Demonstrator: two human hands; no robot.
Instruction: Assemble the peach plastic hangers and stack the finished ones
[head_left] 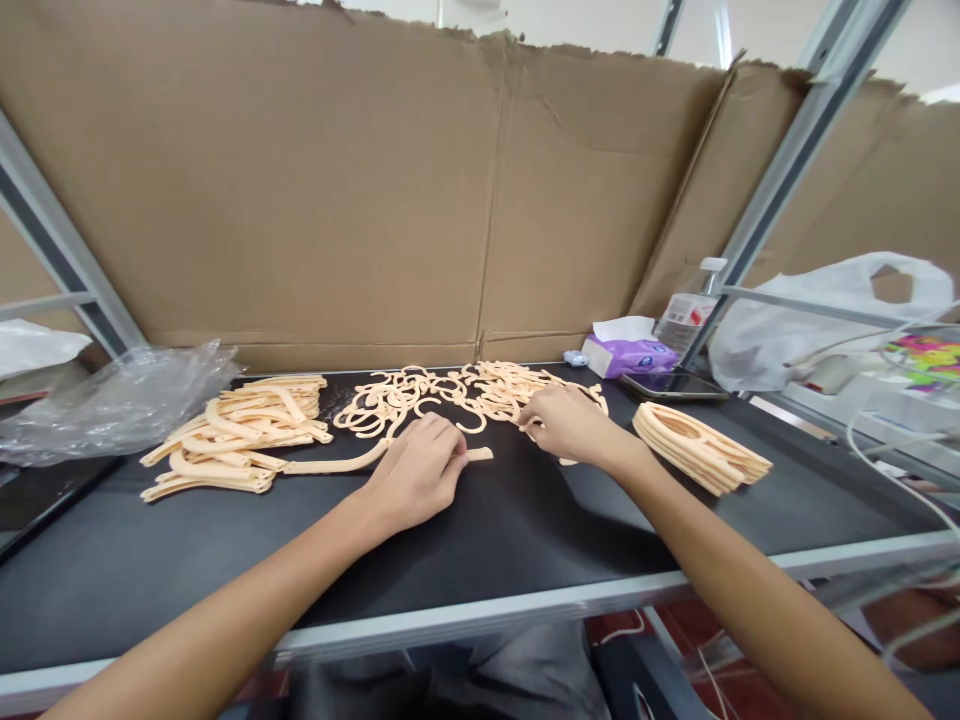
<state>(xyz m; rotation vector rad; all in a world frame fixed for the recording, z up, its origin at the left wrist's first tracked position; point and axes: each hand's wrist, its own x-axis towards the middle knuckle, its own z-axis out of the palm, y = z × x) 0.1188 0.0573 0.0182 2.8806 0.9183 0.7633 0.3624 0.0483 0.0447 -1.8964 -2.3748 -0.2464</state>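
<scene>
My left hand (424, 470) is closed over a pale cream plastic clothes hanger (337, 466) lying on the black table. One curved arm sticks out left of the hand, a short end shows on the right, and a hook rises behind the knuckles. My right hand (566, 422) has its fingers pinched together at the front of a heap of small curved hooks (390, 398); what lies between the fingertips is hidden. A small cream end shows under that hand. To the left is a pile of loose hanger arms (247, 425).
Folded cream hangers (694, 448) are stacked on the right. Behind them are a purple tissue pack (630, 355), a phone (675, 384) and a plastic bottle (686, 310). Clear plastic film (127, 400) lies at left. A cardboard wall (337, 200) closes off the back.
</scene>
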